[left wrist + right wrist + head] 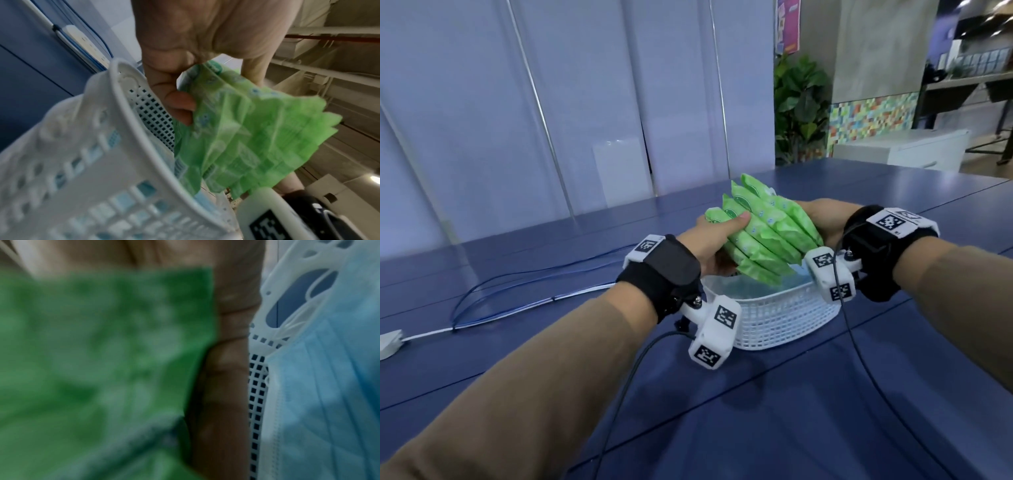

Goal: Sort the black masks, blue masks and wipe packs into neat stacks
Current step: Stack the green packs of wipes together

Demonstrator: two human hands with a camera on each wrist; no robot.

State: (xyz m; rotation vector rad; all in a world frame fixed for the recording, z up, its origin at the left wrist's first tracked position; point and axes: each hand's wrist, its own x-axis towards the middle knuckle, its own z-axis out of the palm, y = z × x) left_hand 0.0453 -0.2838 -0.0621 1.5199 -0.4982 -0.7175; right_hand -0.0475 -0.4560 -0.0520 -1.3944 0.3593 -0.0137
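Fingers [176,105] of the left hand [709,240] curl round the near end of a fanned bundle of green wipe packs [763,233], thumb pressed on top, and the right hand [822,219] cups the bundle's other side; its fingers are hidden behind the packs in the head view, and the right wrist view shows only a blurred finger against green wrapping, so how far they wrap round I cannot tell. Both hands have the packs held up, just above the white basket [784,325], tilted with their lower ends dipping toward its rim.

Inside the basket lie blue masks [329,386], pressed against the mesh wall. No black masks show anywhere.

The packs are splayed like a hand of cards, not squared. To do this step well, I'd say the hands should squeeze the long edges together and tap the lower ends level before setting down, since slick wrappers look likely to slide over one another. Keeping the thumb on top should stop the uppermost pack slipping off. The bundle wants a bare patch of the blue tabletop [756,428] beside the basket, away from the blue cable [493,291] on the left and the wrist camera leads.
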